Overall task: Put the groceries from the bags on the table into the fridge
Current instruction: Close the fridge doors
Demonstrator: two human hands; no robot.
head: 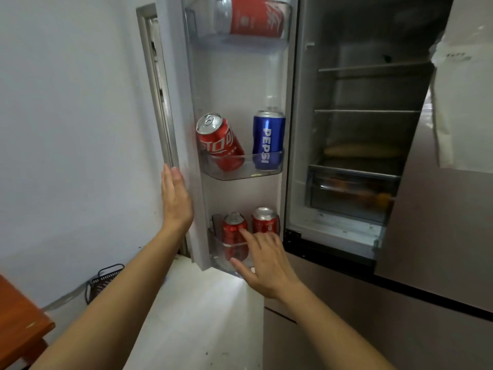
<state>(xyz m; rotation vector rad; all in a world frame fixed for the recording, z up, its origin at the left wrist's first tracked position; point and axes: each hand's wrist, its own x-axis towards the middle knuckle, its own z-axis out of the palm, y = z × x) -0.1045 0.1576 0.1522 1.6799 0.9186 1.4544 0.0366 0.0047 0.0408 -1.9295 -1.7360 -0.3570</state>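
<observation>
Fridge door [234, 84] is wide open, and the left hand [176, 198] lies flat against its outer edge, fingers straight, bracing it. The right hand [264, 260] is spread loose and grips nothing. Its forefinger just touches the left red can [234, 233], which stands in the lowest door bin [217, 256] beside a second red can [265, 221]. One bin up, a tilted red can [218, 141] leans near an upright blue Pepsi can [268, 140]. This reads as the placing step for that lower can, about finished. Next, I'd say: draw the hand clear without nudging it, then fetch more groceries. The bags are out of view.
</observation>
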